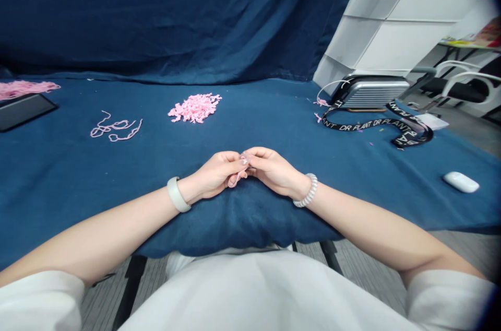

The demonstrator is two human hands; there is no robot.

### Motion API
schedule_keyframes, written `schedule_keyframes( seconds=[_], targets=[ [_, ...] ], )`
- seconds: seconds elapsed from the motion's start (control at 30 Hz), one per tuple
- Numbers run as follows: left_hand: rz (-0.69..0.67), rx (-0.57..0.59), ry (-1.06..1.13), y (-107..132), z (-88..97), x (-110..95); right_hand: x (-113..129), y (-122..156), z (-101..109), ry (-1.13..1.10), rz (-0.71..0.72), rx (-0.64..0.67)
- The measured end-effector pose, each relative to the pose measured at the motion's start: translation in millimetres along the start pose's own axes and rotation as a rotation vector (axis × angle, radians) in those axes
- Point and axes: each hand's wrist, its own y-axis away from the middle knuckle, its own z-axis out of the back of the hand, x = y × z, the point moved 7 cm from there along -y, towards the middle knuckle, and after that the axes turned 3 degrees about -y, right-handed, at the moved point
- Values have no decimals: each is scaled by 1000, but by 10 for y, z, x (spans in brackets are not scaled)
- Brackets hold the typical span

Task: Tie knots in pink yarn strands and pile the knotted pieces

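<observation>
Near the front edge of the table, my left hand (219, 172) and my right hand (272, 168) meet with fingertips pinched together. Between them is a short piece of pink yarn (235, 179), its loose end hanging below my left fingers. Most of the yarn is hidden by the fingers. Beyond my hands lies a heap of small pink yarn pieces (195, 108). Left of that heap, a loose, tangled pink strand (116, 127) rests on the blue cloth (156, 153).
At the far left are a bundle of pink yarn (27, 89) and a dark tablet-like slab (25, 110). On the right sit a ribbed silver case (373, 93), a black lettered strap (364, 125) and a white mouse-like object (461, 181). A blue curtain (176, 18) hangs behind.
</observation>
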Motion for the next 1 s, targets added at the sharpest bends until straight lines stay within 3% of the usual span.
schedule_keyframes(
  seconds=[0.23, 0.6, 0.77, 1.0],
  targets=[
    [-14, 33, 28, 5, -14, -8, -18, 7, -28, -61, -16, 39],
    [-7, 30, -14, 6, -33, -13, -24, -21, -11, 92, -39, 108],
    [13, -2, -71, 10, -17, -1, 104, -17, 3, 236, 55, 94],
    [25, 16, -63, -6, 0, 33, 224, 15, 17, 421, 217, -32]
  ],
)
